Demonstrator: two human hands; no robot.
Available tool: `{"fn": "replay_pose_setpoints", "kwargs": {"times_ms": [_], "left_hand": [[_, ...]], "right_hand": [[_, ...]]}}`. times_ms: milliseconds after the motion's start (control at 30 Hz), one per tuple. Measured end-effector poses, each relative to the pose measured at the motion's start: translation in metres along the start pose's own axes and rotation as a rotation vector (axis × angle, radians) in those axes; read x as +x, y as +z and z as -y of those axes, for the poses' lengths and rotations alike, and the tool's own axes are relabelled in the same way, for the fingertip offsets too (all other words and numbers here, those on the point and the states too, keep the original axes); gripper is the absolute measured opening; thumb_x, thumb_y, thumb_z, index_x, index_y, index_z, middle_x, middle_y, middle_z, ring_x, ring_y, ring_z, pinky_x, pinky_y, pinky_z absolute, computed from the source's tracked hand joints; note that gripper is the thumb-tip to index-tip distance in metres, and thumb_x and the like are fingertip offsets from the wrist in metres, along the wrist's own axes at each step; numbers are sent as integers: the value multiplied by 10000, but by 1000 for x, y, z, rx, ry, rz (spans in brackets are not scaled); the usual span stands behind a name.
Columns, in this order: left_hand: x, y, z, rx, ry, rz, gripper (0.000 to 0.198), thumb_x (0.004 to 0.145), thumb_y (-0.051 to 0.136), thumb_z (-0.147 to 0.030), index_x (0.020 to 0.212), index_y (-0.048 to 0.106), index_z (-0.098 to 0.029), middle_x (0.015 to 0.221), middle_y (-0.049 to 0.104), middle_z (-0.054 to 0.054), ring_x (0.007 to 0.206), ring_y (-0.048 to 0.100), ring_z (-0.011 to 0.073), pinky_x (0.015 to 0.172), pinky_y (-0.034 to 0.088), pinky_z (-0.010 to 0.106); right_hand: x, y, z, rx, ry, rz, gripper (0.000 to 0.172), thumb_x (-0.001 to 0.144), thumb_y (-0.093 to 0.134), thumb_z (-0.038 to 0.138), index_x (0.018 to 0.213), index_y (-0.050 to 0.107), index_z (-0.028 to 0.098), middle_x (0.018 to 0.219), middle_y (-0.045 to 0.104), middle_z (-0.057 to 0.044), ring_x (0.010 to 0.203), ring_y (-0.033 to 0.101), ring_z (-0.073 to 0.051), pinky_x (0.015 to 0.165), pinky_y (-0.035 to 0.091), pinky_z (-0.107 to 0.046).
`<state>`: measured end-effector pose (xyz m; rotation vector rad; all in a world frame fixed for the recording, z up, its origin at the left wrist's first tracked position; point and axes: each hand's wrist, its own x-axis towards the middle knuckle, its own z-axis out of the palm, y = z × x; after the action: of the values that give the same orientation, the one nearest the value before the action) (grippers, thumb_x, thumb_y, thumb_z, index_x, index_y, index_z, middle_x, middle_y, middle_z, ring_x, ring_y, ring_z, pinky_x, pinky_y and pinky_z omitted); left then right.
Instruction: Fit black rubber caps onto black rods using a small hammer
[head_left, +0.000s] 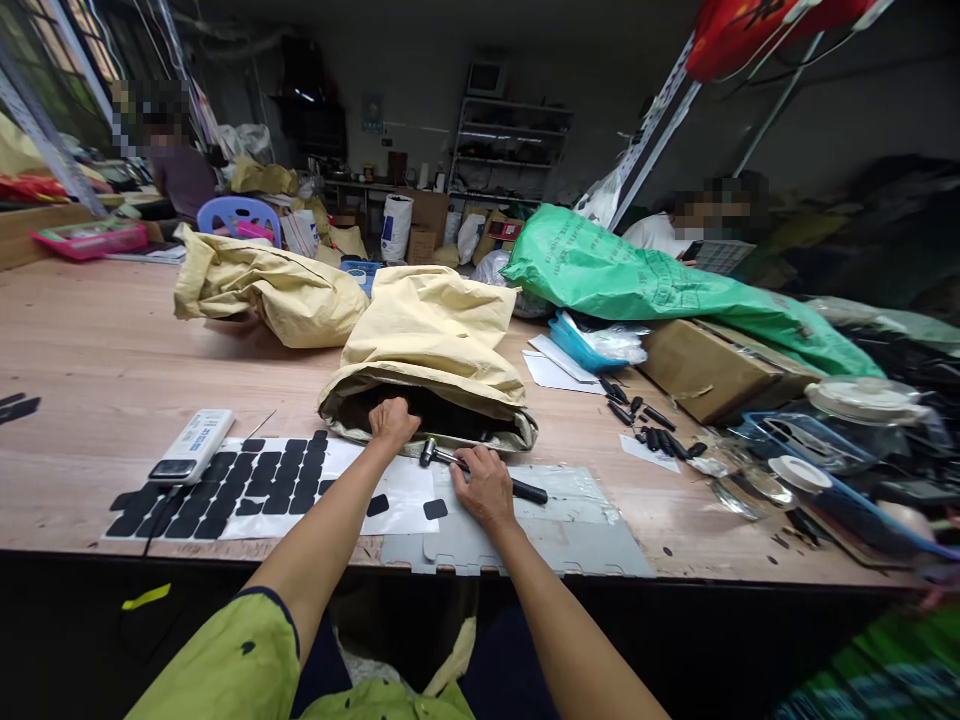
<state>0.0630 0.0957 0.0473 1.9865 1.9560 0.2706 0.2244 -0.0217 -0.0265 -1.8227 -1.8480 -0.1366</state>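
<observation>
Reaching into the yellow bag point(431, 315) with the left hand point(394, 420); cannot tell the hidden fingers' grip. Clasping the hammer point(529, 491) with curled fingers of the right hand point(486, 485), just before the bag over the table point(262, 385), slanting from left head to nearer right end. Illegible: print on green sack point(600, 265), white box point(202, 435).

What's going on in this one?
At a table, the camera wearer's left hand reaches into the open mouth of a pale yellow sack, its fingertips hidden. The right hand is on a black-handled hammer, just in front of the sack and over a grey sheet. Flat black pieces lie to the left.
</observation>
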Motion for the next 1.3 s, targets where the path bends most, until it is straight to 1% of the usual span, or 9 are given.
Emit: {"fn": "replay_pose_setpoints", "kwargs": {"times_ms": [100, 233, 333, 433, 600, 867, 1033, 1133, 1300], "left_hand": [[-14, -11, 15, -130, 100, -105, 253, 768, 645, -343, 963, 722, -201, 957, 748, 82, 948, 680, 254, 798, 486, 313], [-53, -16, 48, -398, 365, 29, 155, 763, 663, -303, 883, 702, -214, 909, 736, 12, 864, 644, 193, 752, 478, 275], [-83, -5, 70, -404, 428, 118, 109, 732, 697, -274, 824, 697, -216, 856, 717, 5, 870, 602, 203, 746, 453, 288], [-98, 13, 81, -362, 426, 116, 105, 719, 717, -242, 819, 695, -217, 816, 695, 1, 870, 573, 206, 753, 426, 297], [-99, 28, 83, -270, 452, 48, 194, 751, 732, -335, 917, 714, -235, 895, 677, 10, 915, 550, 220, 824, 383, 345], [-97, 30, 83, -267, 425, 69, 188, 760, 746, -375, 906, 737, -257, 912, 680, 7, 952, 548, 224, 848, 368, 354], [-96, 30, 81, -297, 388, 48, 168, 726, 773, -344, 859, 737, -248, 901, 692, -1, 951, 563, 220, 866, 375, 351], [-96, 30, 80, -302, 375, 57, 178, 713, 780, -343, 856, 733, -247, 900, 697, -4, 946, 571, 216, 861, 379, 342], [-96, 29, 78, -278, 336, 63, 182, 688, 798, -346, 818, 727, -241, 884, 693, -8, 954, 572, 217, 850, 379, 333]], "right_hand": [[0, 0, 0, -4, -3, 2, 156, 869, 558, 276, 965, 672, 231, 923, 604, -33, 900, 496, -184, 788, 336, -297], [0, 0, 1, -10, -1, -8, 161, 866, 560, 284, 963, 674, 225, 932, 606, -38, 890, 494, -184, 797, 341, -302], [0, -1, 1, -17, -2, -8, 162, 864, 559, 280, 962, 674, 222, 936, 608, -40, 889, 492, -185, 803, 344, -304], [0, -1, 1, -12, 0, -8, 163, 871, 552, 282, 961, 674, 221, 929, 607, -40, 888, 491, -188, 806, 343, -304], [-1, 2, 0, -10, -3, -6, 168, 881, 553, 288, 968, 677, 216, 930, 611, -38, 882, 491, -186, 796, 335, -300], [-1, -9, -1, -20, -42, 57, 180, 926, 514, 286, 956, 676, 215, 934, 635, -45, 870, 528, -177, 756, 343, -294], [-16, -32, 22, 214, 71, 33, 288, 970, 424, 376, 982, 671, 228, 920, 649, -34, 821, 587, -159, 687, 394, -265], [-31, -38, 39, 325, 54, 66, 305, 971, 415, 386, 1005, 677, 234, 913, 667, -36, 820, 609, -159, 691, 427, -261], [-48, -40, 57, 249, 12, 69, 306, 982, 407, 366, 1023, 685, 246, 883, 672, -17, 798, 622, -139, 684, 435, -235]]}}
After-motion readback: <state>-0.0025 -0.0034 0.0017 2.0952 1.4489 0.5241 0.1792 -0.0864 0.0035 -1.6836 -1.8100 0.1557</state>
